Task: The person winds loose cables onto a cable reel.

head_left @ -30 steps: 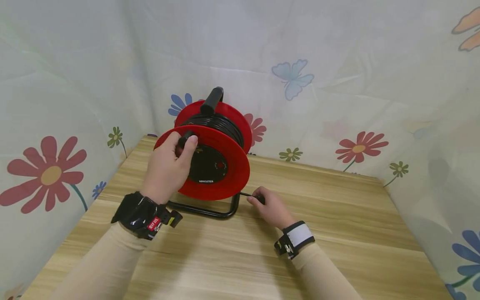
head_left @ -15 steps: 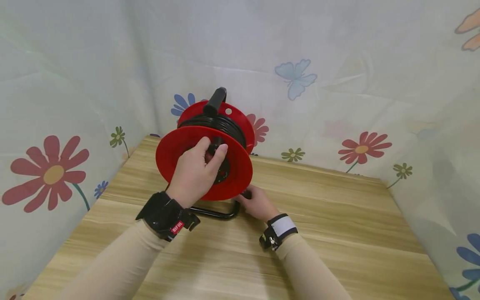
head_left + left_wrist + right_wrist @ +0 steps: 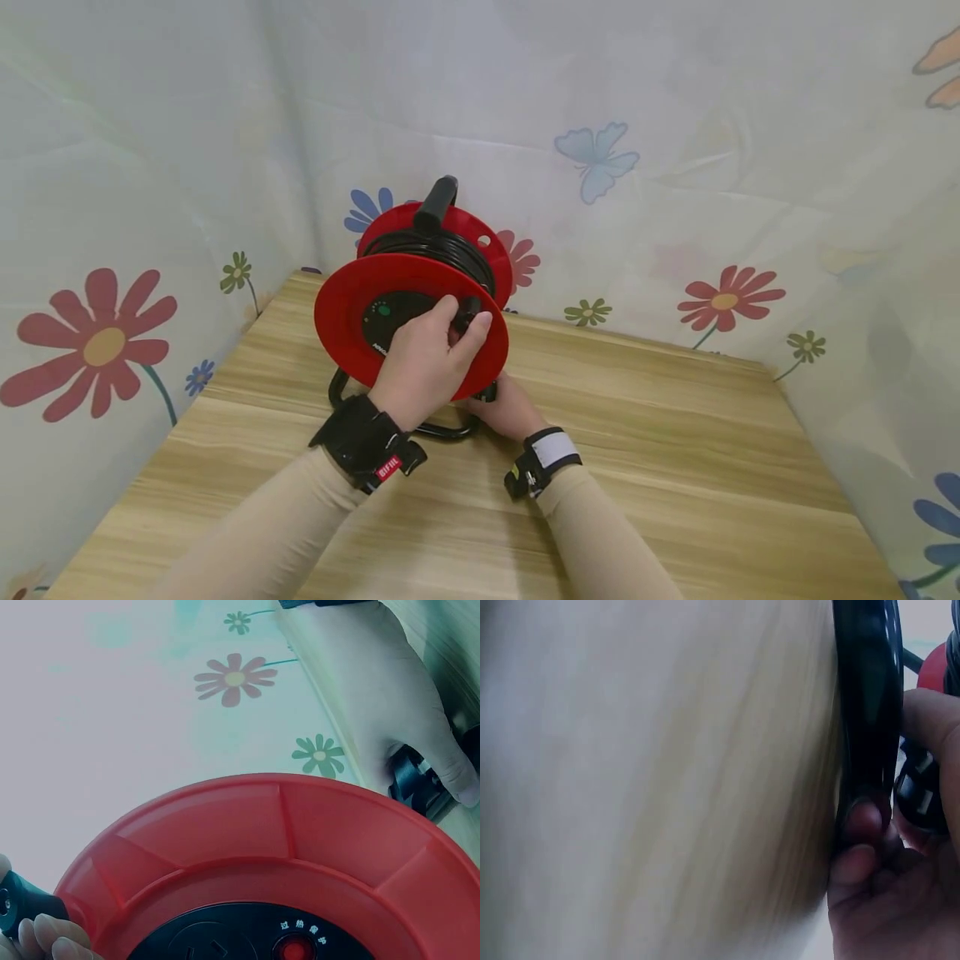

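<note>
A red cable reel [image 3: 347,304] wound with black cable [image 3: 431,244] stands on a black tube frame [image 3: 446,433]. My left hand [image 3: 420,367] grips the black crank knob [image 3: 470,308] on the right part of the reel's front disc. Low beside the disc, my right hand [image 3: 515,414] holds the cable's black plug [image 3: 412,780], whose metal pins show in the right wrist view. Some right fingertips [image 3: 864,821] lie against the frame tube there. The disc hides part of the right hand in the head view.
The reel stands on a wood-grain table [image 3: 675,433] in a corner of flower-printed cloth walls [image 3: 750,167]. A black carry handle [image 3: 437,204] rises over the reel. Table surface extends to the right and in front.
My left hand has swung the knob from upper left to the right, turning the reel clockwise. My right hand has moved left with the plug, close against the frame and disc.
</note>
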`<state>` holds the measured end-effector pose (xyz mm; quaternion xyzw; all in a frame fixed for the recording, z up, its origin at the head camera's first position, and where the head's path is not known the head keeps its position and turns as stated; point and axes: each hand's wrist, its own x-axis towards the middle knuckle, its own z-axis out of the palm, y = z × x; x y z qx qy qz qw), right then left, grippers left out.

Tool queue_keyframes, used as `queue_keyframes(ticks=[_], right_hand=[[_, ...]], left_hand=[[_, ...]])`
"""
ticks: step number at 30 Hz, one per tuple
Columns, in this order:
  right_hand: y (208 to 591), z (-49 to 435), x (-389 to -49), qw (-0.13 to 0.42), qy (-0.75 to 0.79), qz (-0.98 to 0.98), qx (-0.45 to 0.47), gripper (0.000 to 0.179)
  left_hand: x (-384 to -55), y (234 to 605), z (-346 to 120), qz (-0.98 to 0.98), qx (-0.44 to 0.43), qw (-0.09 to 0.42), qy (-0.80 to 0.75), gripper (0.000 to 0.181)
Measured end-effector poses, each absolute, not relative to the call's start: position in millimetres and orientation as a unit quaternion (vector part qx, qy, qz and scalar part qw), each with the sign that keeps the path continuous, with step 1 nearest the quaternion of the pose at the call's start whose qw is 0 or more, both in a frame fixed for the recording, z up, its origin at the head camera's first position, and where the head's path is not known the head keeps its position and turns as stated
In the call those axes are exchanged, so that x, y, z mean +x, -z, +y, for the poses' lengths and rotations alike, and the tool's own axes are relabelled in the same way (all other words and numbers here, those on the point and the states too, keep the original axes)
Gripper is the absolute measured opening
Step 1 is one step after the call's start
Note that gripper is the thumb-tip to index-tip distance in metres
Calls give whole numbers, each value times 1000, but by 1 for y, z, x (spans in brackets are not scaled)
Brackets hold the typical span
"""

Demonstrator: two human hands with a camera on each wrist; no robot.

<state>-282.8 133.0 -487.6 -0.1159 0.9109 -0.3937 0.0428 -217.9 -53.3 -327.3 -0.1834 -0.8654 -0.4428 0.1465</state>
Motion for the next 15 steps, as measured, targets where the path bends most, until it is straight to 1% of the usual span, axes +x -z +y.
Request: queue_keyframes(ticks=[2, 6, 10, 15], right_hand=[[489, 132, -284, 51, 412, 900, -129, 51], [492, 133, -284, 54, 440, 886, -135, 50], [492, 135, -283, 54, 438, 889, -123, 52], [491, 137, -280, 54, 413, 904, -95, 36]], left_hand=[[-217, 328, -52, -865, -182, 146, 444, 31], [-216, 331, -51, -867, -182, 140, 442, 31], [-216, 334, -49, -868, -186, 131, 441, 30], [-215, 341, -45, -869, -188, 120, 442, 28]])
